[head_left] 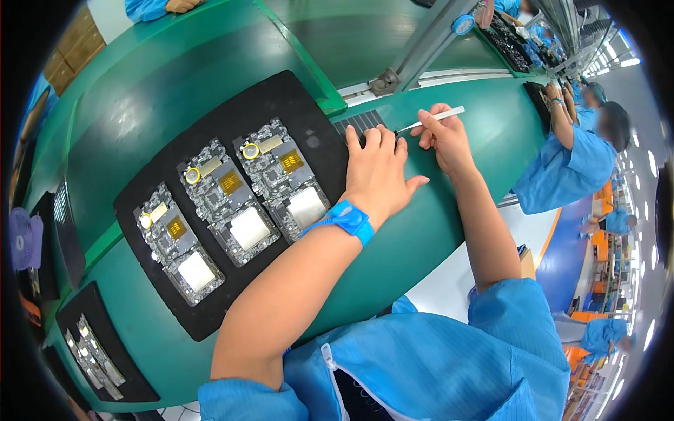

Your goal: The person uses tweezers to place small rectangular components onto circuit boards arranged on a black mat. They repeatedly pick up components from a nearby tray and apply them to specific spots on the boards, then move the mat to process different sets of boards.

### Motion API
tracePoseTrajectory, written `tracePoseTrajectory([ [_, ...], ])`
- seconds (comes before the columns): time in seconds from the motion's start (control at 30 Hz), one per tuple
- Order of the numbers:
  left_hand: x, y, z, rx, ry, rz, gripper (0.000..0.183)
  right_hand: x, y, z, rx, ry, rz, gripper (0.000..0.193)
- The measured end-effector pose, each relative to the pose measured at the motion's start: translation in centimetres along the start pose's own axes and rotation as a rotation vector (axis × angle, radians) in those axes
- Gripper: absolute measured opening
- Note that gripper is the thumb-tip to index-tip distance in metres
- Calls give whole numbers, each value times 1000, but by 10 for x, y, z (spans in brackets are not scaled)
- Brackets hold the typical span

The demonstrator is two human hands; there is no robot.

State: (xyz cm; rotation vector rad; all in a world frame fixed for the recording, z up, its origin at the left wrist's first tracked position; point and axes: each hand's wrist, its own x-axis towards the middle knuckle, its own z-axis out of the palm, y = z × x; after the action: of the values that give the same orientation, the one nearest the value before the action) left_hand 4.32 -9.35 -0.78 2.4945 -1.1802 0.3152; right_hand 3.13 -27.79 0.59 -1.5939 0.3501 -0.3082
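Note:
My left hand lies flat with its fingers spread, its fingertips pressing on the near edge of a dark sheet of narrow strips. A blue wrist strap is around that wrist. Just to the right, my right hand is closed on slim, pale tweezers. Their tip points left, close to the left fingertips; a small dark bit seems to be at it, too small to name. Left of my hands, three circuit boards lie side by side on a black foam mat.
The green bench carries a second black mat with boards at lower left. A metal post rises beyond my hands. A purple fan stands at far left. Co-workers in blue sit along the right.

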Motion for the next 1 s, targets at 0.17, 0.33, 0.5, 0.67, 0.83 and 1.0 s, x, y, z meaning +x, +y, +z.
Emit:
tracePoseTrajectory([
  [0.17, -12, -4, -5, -12, -11, -13, 67, -16, -11, 24, 297, 91, -203, 16],
  [0.33, -115, -17, -94, -111, -10, 34, 74, -60, -33, 101, 332, 16, -76, 14],
  [0.5, -223, -66, -150, 258, -123, -473, 81, -106, -42, 211, 367, -188, 126, 20],
  [0.67, -248, -75, -141, 195, -92, -417, 83, -139, -28, 276, 342, -339, 168, 27],
  [0.83, -251, -88, -138, 231, 4, -399, 76, -153, -22, 289, 180, -324, 67, 24],
  [1.0, -259, -94, -138, 175, 17, -394, 76, -158, -19, 294, 150, -339, 44, 22],
])
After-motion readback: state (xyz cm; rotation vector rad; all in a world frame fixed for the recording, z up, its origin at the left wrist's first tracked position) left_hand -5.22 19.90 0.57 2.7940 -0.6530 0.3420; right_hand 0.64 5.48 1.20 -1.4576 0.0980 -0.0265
